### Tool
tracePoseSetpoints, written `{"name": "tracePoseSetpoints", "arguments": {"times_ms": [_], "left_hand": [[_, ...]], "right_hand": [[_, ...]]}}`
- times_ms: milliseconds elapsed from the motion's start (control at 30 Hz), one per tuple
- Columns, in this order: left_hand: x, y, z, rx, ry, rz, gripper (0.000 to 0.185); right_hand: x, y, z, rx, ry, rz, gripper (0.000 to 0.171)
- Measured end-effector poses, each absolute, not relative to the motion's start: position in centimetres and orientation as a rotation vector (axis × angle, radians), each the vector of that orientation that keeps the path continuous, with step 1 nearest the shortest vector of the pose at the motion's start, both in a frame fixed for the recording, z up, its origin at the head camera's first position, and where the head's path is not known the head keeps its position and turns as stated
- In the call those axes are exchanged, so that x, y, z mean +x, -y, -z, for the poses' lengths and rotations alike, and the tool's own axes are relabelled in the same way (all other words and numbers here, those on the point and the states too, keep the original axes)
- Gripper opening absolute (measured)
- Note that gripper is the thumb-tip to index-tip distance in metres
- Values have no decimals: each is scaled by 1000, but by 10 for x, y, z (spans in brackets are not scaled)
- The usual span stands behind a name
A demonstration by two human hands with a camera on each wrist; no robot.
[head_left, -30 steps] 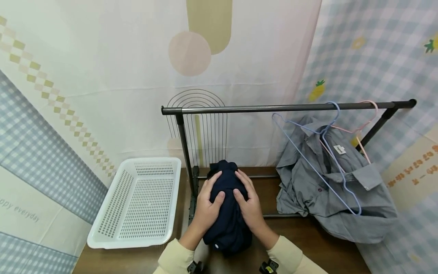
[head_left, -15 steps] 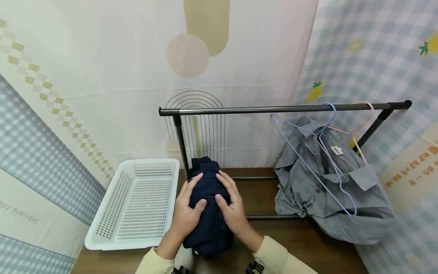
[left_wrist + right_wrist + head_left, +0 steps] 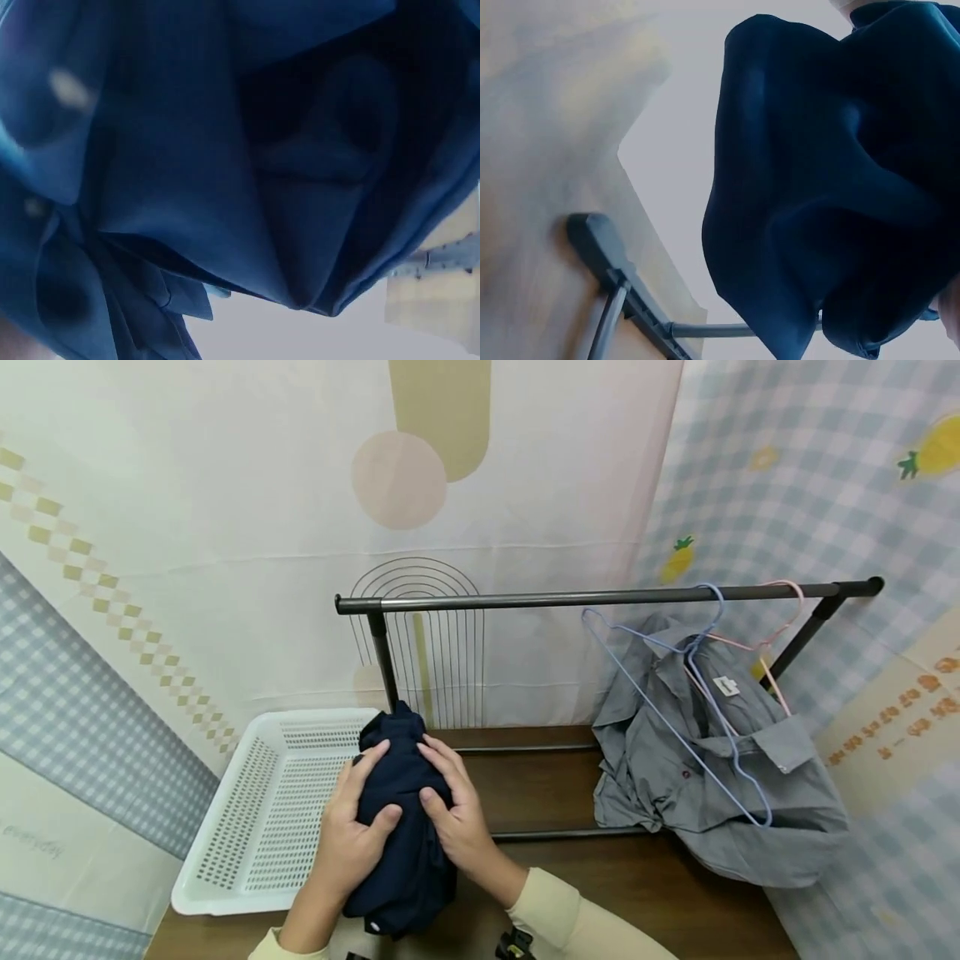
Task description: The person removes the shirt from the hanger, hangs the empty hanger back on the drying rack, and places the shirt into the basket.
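A bundled navy garment (image 3: 401,868), with a small white spot near its lower end, is held between both hands. My left hand (image 3: 348,839) grips its left side and my right hand (image 3: 461,822) its right side, thumbs lying on top. The bundle overlaps the right side of the white plastic basket (image 3: 225,906) in the head view. Dark folds of the garment (image 3: 180,142) fill most of the left wrist view. From the right wrist, the garment (image 3: 802,150) hangs in loose folds, with a rack foot (image 3: 604,244) beyond it on the wooden surface.
A black clothes rack's top bar (image 3: 525,601) runs across the middle. At its right end a blue hanger (image 3: 722,603) and a pink hanger (image 3: 801,602) are hooked. A grey shirt (image 3: 735,843) hangs there. Printed curtains surround the wooden surface (image 3: 532,789).
Both hands have carried the navy garment leftward, from in front of the rack's left post to the basket's right side. The head view has shifted slightly.
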State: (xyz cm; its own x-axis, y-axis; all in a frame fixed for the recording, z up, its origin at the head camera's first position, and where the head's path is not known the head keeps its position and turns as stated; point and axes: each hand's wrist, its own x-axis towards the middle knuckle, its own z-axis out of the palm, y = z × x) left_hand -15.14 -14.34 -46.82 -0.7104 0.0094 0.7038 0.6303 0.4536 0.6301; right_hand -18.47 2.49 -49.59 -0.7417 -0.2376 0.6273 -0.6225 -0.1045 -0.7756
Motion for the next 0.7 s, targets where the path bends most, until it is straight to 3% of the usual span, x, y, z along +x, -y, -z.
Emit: {"name": "tracePoseSetpoints", "arguments": {"times_ms": [333, 500, 700], "left_hand": [[-148, 180, 460, -361, 2199, 1215, 67], [-155, 198, 457, -260, 2278, 1220, 75], [-173, 216, 450, -200, 2345, 1203, 72]], "right_hand": [[-192, 20, 498, 908, 1883, -2055, 46], [-195, 42, 497, 813, 1916, -2145, 45], [-209, 65, 492, 714, 1926, -2233, 45]]}}
